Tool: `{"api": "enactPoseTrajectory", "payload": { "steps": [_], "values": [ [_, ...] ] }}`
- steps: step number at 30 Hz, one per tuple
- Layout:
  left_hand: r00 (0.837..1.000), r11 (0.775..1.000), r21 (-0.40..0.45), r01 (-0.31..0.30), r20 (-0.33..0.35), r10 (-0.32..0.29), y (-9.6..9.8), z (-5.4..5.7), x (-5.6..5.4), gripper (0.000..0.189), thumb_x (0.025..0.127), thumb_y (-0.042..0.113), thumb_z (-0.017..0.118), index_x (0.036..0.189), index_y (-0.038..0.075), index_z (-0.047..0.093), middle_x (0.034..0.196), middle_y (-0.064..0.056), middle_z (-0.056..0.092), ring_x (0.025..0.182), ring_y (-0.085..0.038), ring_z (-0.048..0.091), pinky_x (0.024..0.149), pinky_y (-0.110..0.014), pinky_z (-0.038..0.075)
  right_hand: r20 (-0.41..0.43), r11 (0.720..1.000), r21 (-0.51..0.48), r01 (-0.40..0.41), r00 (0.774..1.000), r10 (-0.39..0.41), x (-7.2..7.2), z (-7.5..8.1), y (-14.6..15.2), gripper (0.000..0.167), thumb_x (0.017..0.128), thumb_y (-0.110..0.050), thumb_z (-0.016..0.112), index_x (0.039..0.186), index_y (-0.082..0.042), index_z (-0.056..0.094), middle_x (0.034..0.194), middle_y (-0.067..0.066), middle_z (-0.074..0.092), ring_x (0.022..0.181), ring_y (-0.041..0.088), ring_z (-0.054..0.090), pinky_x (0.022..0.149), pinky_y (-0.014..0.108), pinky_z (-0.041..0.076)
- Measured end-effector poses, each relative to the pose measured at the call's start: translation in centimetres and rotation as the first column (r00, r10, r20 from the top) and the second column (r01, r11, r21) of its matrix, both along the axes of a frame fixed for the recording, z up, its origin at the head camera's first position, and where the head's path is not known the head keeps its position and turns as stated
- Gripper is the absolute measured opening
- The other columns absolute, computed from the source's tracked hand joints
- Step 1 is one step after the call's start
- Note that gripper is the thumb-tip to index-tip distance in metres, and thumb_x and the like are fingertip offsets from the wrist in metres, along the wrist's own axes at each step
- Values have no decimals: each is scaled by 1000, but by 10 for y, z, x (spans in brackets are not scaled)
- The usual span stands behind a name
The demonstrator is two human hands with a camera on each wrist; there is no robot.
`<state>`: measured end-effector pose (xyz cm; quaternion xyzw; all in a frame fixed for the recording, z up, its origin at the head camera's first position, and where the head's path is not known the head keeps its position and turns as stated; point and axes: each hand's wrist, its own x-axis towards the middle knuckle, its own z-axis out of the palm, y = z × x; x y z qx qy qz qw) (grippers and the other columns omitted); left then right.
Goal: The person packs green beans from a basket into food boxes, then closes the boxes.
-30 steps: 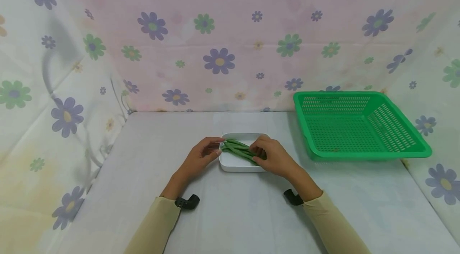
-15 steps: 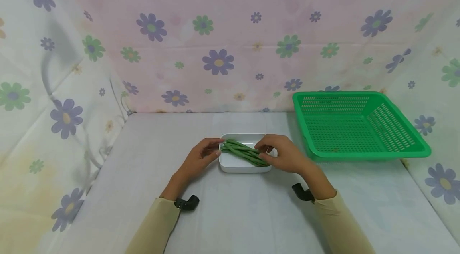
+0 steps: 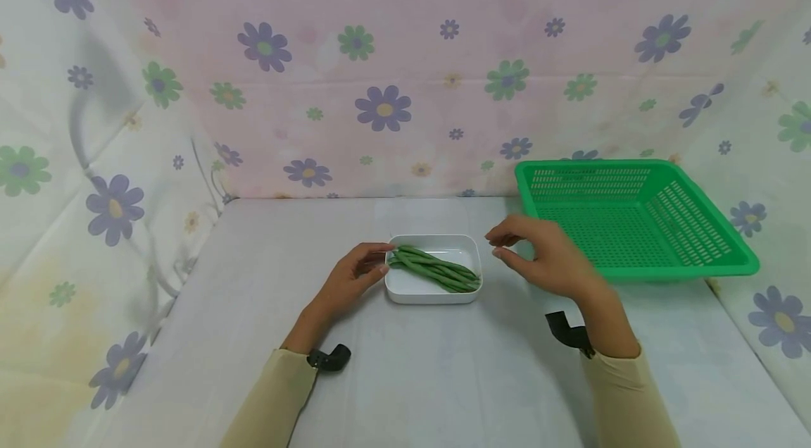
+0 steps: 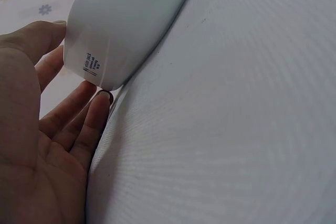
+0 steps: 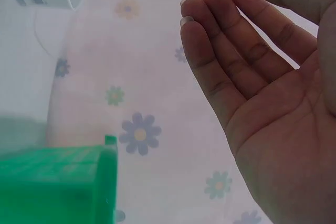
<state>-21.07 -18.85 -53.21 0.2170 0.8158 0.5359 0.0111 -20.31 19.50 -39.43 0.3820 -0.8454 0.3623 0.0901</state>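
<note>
Several green beans lie in a bundle inside a small white rectangular dish on the table. At the dish's left end my left hand touches its wall, thumb and fingertips against it. The left wrist view shows the thumb near the rim of the white dish and the other fingers lower on its end, which bears small dark print. Apart from the dish, my right hand hovers to its right with nothing in it. Its fingers are loosely extended in the right wrist view, palm visible.
A large green plastic basket with slotted sides stands at the back right, just beyond my right hand. White cloth covers the table. Flower-patterned fabric hangs behind and at both sides.
My right hand has let go of the beans, lifted out of the dish and moved right toward the basket. The beans' right ends now show. My left hand has stayed at the dish.
</note>
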Motion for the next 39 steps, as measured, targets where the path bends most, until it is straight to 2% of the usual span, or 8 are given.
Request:
{"api": "enactPoseTrajectory", "payload": {
  "steps": [4,12,20,23,30,33,36,39],
  "values": [
    [1000,1000,0,1,2,-1,0,1,0,43,107,19,66,149,24,58,153,3,56,139,-22,58,112,-41,52,-17,999,-2,42,999,-42,0,5,9,28,92,5,79,112,-14,75,108,-7,75,96,11,72,84,34,62],
    [1000,1000,3,2,2,-2,2,3,1,43,107,20,66,150,24,58,153,3,56,139,-22,58,112,-41,52,-68,994,-26,104,992,-105,1,12,26,28,92,7,78,112,-12,76,108,-5,75,94,12,72,85,18,57],
    [1000,1000,2,1,3,-1,1,4,1,43,107,19,66,150,23,58,153,2,56,139,-22,57,112,-39,52,-88,983,-63,171,980,-176,-1,14,44,28,90,9,79,111,-10,76,107,-1,75,100,14,69,90,18,54],
    [1000,1000,7,6,-4,-6,0,3,0,44,107,19,66,150,23,58,154,3,56,139,-22,57,112,-40,52,-81,975,-65,211,973,-216,-4,11,52,28,89,7,80,113,-7,74,110,5,75,106,18,67,94,17,51],
    [1000,1000,16,12,-12,-12,0,3,0,44,107,18,66,150,23,57,154,2,56,139,-24,57,112,-42,52,13,952,-27,306,952,-306,-6,5,69,24,101,-7,72,124,0,67,121,14,71,112,27,64,99,10,44],
    [1000,1000,11,10,-13,-10,0,2,1,44,107,18,66,150,23,58,153,2,56,139,-24,58,112,-42,52,74,945,21,326,942,-327,-6,2,75,31,105,-14,70,130,1,64,127,17,68,117,32,63,99,16,46],
    [1000,1000,7,9,-8,-9,0,1,0,44,107,18,66,150,23,58,153,2,56,139,-24,58,112,-40,52,142,941,82,327,931,-336,-6,1,82,40,106,-19,69,137,3,60,134,21,65,124,40,60,105,36,48],
    [1000,1000,7,10,-7,-10,0,0,1,43,107,18,66,150,22,58,153,1,56,139,-24,58,111,-40,52,221,934,154,321,911,-349,-5,1,87,50,106,-26,69,144,4,56,142,24,60,131,45,54,107,60,45]
  ]
}}
